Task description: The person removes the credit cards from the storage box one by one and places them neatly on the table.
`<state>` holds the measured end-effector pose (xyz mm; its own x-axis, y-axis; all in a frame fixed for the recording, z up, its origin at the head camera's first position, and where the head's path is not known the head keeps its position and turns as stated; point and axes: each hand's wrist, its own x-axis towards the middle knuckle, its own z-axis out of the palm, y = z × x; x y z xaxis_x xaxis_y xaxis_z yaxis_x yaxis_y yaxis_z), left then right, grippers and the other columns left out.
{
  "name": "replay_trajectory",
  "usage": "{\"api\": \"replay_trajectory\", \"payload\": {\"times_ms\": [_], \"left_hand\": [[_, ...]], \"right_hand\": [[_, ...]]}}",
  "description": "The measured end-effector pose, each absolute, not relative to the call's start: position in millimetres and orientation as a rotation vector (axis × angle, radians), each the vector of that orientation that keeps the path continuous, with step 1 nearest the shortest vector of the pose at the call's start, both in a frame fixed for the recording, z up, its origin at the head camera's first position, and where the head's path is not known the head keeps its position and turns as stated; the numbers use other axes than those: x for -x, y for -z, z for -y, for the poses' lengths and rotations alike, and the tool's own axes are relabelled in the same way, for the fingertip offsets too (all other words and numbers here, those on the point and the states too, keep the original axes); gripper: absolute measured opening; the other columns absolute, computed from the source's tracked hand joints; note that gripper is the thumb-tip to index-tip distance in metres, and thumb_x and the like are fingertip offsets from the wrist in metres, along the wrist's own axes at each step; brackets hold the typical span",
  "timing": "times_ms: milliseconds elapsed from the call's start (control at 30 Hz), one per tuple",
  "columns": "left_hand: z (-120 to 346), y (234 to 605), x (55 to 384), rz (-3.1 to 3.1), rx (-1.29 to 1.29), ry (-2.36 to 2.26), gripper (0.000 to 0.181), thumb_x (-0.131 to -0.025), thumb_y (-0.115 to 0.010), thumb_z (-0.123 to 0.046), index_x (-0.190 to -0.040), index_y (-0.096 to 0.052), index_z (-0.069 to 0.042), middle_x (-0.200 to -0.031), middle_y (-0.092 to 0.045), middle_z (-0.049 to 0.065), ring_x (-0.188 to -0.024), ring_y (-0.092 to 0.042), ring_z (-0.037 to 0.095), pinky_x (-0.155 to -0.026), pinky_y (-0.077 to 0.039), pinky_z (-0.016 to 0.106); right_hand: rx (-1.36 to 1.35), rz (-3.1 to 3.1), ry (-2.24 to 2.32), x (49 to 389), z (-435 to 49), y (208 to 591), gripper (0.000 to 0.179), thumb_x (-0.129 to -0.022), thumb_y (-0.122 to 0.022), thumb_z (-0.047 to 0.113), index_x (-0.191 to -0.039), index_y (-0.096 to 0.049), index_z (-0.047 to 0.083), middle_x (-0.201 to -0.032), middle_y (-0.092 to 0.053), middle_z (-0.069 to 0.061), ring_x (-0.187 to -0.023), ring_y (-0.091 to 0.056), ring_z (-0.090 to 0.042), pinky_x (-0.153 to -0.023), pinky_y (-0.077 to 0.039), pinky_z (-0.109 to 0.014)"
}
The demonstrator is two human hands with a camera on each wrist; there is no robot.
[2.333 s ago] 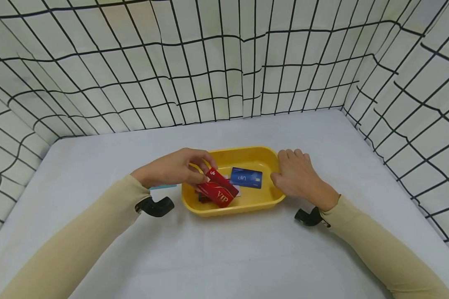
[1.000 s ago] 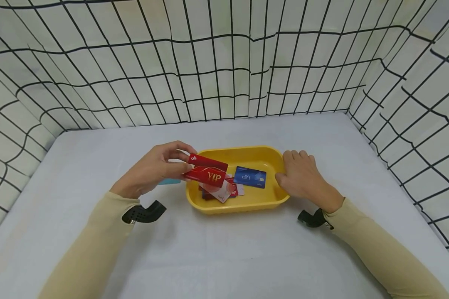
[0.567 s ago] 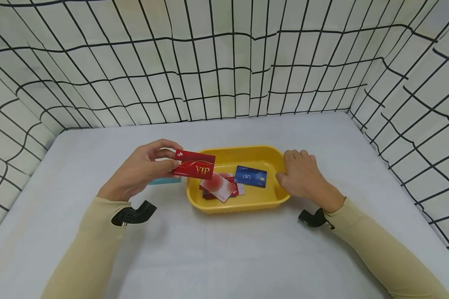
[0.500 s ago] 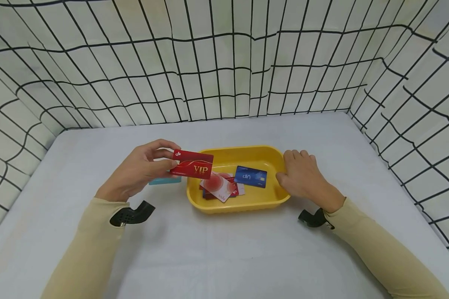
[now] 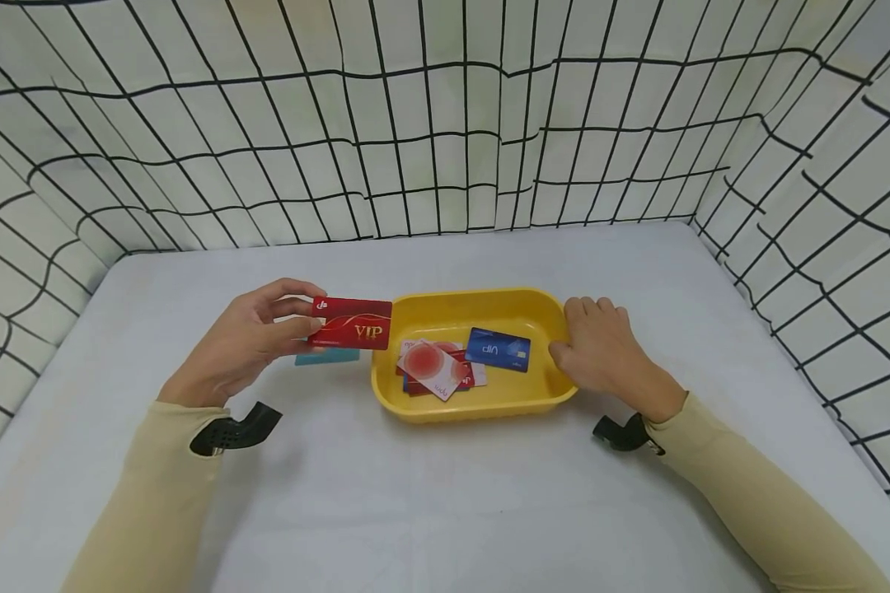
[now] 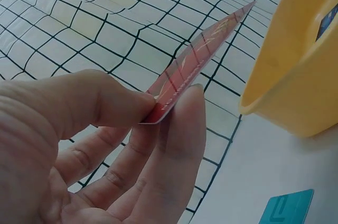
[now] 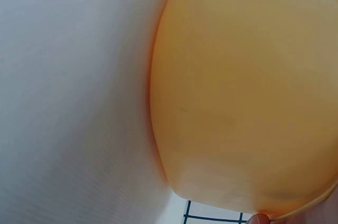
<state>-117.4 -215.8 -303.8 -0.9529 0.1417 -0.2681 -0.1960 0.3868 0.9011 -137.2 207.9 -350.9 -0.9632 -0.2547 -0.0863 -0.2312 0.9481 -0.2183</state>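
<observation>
My left hand (image 5: 255,333) pinches a red VIP card (image 5: 352,323) by its left end, between thumb and fingers; the left wrist view shows the card (image 6: 198,57) tilted above the table. In the head view the card overlaps the left end of a yellow tray (image 5: 475,412). My right hand (image 5: 604,350) grips the tray's right rim, fingers over the edge. Inside the tray lie a blue VIP card (image 5: 497,349) and a small pile with a white card bearing red circles (image 5: 432,371) on top. A teal card (image 5: 328,357) lies on the table beneath the held card, partly hidden.
The table has a white cover (image 5: 445,502). Behind and at both sides stand white walls with a black grid (image 5: 430,140). A black wrist device (image 5: 236,430) sits on the left sleeve, another black wrist device (image 5: 621,432) on the right.
My left hand has lifted the red VIP card from the tray and carried it leftward, uncovering the pile and turning the card more level. My right hand has kept its hold on the rim.
</observation>
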Motion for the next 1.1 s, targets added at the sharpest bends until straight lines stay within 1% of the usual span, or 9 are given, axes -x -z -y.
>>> {"api": "replay_trajectory", "payload": {"times_ms": [300, 433, 733, 867, 933, 1100], "left_hand": [[227, 310, 118, -2.356, 0.106, -1.582, 0.053, -0.1, -0.068, -0.034, -0.145, -0.045, -0.018, -0.146, -0.047, 0.014, -0.131, -0.052, 0.034, -0.09, -0.061, 0.023], [232, 313, 119, -2.355, 0.118, -1.595, 0.054, -0.1, -0.068, -0.035, -0.146, -0.045, -0.019, -0.144, -0.048, 0.011, -0.132, -0.049, 0.033, -0.09, -0.061, 0.022], [243, 317, 122, -2.312, 0.112, -1.656, 0.051, -0.102, -0.066, -0.031, -0.146, -0.044, -0.02, -0.137, -0.05, 0.003, -0.132, -0.046, 0.028, -0.092, -0.062, 0.026], [247, 319, 124, -2.28, 0.125, -1.699, 0.05, -0.101, -0.068, -0.032, -0.145, -0.046, -0.021, -0.134, -0.051, -0.002, -0.13, -0.046, 0.026, -0.091, -0.062, 0.024], [250, 321, 125, -2.255, 0.13, -1.73, 0.05, -0.1, -0.069, -0.031, -0.144, -0.047, -0.021, -0.133, -0.052, -0.003, -0.129, -0.046, 0.025, -0.089, -0.062, 0.023], [256, 324, 127, -2.227, 0.144, -1.779, 0.049, -0.097, -0.072, -0.033, -0.14, -0.049, -0.025, -0.13, -0.054, -0.006, -0.127, -0.044, 0.022, -0.087, -0.062, 0.021]], "right_hand": [[0.371, -2.984, 0.306, 137, -208, 350, 0.037, -0.092, -0.046, 0.027, -0.115, -0.051, -0.002, -0.094, -0.049, -0.012, -0.092, -0.041, -0.032, -0.077, -0.028, -0.04], [0.369, -2.983, 0.304, 137, -208, 349, 0.036, -0.092, -0.046, 0.027, -0.114, -0.051, -0.002, -0.093, -0.048, -0.012, -0.091, -0.041, -0.031, -0.076, -0.027, -0.039], [0.369, -2.991, 0.318, 137, -208, 351, 0.033, -0.092, -0.046, 0.027, -0.111, -0.05, -0.001, -0.092, -0.048, -0.012, -0.09, -0.041, -0.031, -0.075, -0.026, -0.039], [0.371, -2.993, 0.322, 136, -209, 351, 0.031, -0.092, -0.046, 0.026, -0.109, -0.05, 0.0, -0.091, -0.047, -0.011, -0.089, -0.04, -0.031, -0.075, -0.025, -0.038], [0.372, -2.989, 0.322, 136, -209, 352, 0.032, -0.092, -0.046, 0.026, -0.109, -0.05, 0.0, -0.091, -0.047, -0.011, -0.089, -0.04, -0.031, -0.075, -0.025, -0.038], [0.375, -2.991, 0.315, 137, -209, 351, 0.033, -0.092, -0.046, 0.026, -0.111, -0.049, -0.001, -0.092, -0.047, -0.012, -0.09, -0.04, -0.031, -0.075, -0.024, -0.038]]}}
